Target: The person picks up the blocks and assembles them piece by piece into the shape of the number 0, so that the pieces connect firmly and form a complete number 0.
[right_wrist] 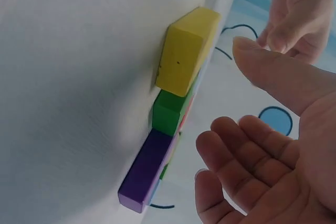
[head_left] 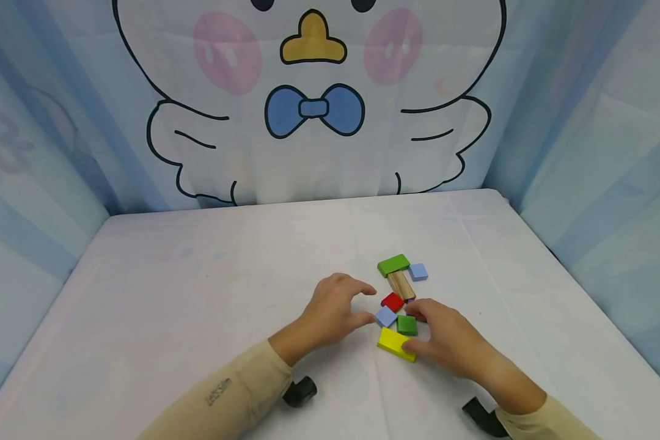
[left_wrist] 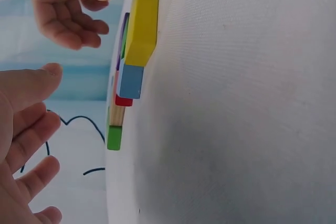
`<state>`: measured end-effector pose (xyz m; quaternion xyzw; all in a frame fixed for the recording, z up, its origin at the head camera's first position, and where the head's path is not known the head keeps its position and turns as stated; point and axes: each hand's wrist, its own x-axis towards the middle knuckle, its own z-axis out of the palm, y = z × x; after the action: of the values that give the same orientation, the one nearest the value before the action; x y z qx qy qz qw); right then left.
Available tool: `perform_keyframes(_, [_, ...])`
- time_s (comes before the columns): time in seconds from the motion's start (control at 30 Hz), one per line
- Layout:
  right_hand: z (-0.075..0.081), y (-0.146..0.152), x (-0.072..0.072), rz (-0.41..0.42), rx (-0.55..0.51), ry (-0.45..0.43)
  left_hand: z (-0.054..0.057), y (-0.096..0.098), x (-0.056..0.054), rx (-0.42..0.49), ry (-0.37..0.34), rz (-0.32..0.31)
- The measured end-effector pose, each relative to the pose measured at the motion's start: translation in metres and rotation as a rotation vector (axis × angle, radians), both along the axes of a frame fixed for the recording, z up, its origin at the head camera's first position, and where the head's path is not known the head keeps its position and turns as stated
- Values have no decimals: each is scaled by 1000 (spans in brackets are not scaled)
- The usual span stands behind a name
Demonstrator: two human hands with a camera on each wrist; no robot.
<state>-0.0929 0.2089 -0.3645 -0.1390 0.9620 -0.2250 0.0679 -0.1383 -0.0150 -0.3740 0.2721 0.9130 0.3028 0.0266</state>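
A small group of coloured blocks lies flat on the white tabletop. Nearest the person is a yellow block point(head_left: 393, 343); a green block point(head_left: 407, 325) and a light blue block point(head_left: 385, 316) adjoin it. Beyond them come a red block point(head_left: 393, 302), a bare wooden block point(head_left: 401, 285), a long green block point(head_left: 393, 264) and another light blue block point(head_left: 418, 272). A purple block point(right_wrist: 147, 166) is mostly hidden by the right hand in the head view. The left hand point(head_left: 335, 308) hovers left of the group, thumb and fingers spread. The right hand point(head_left: 451, 336) curves loosely above the right side, holding nothing.
A white cloth covers the table point(head_left: 225, 275). Behind it hangs a curtain point(head_left: 308, 165) with a cartoon figure, and blue curtains point(head_left: 599, 153) flank both sides. Black wrist devices point(head_left: 299, 392) show below the sleeves.
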Motion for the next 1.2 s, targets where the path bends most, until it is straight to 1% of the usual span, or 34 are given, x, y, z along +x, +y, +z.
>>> perform_keyframes(0.1, [-2, -3, 0, -2, 28, -39, -3, 3, -1, -10, -14, -4])
perform_keyframes(0.23, [-5, -6, -1, 9, 46, -55, -5, 6, -1, -38, -32, -3])
perform_keyframes(0.43, [-6, -7, -2, 30, 40, -62, -10, 9, -4, -61, -36, -15])
perform_keyframes(0.57, [-6, -8, -2, 40, 46, -72, -14, 10, -5, -82, -52, -10])
perform_keyframes(0.73, [-6, -7, -3, 57, 53, -72, -16, 11, -8, -101, -58, -11])
perform_keyframes(0.83, [-7, -6, -4, 68, 61, -57, -16, 12, -10, -109, -66, -27])
perform_keyframes(1.03, [-8, -4, -4, 75, 56, -45, -17, 15, -13, -127, -118, -82])
perform_keyframes(1.2, [-9, -2, -3, 70, 63, -44, -18, 19, -15, -140, -129, -109])
